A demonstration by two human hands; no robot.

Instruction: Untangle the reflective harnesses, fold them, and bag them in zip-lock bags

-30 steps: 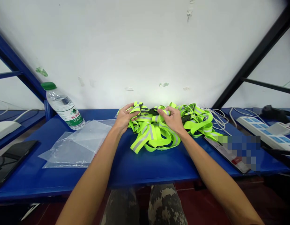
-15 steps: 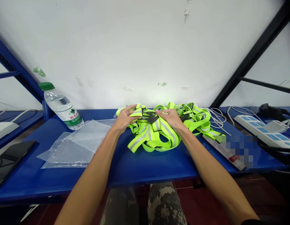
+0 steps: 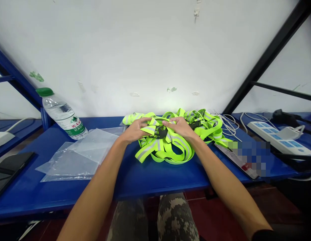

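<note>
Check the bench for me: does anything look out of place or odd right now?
The reflective straps are tangled in a heap under the left hand and right hand. On the right, a pixelated patch hides part of a white strip. The water bottle looks tilted, perhaps only from the wide lens.

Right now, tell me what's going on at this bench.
A person at a blue bench is handling a tangle of neon-yellow reflective straps with both hands. The left hand and right hand grip the straps on either side of a black plastic buckle. A clear plastic bag and a water bottle sit to the left.
</note>
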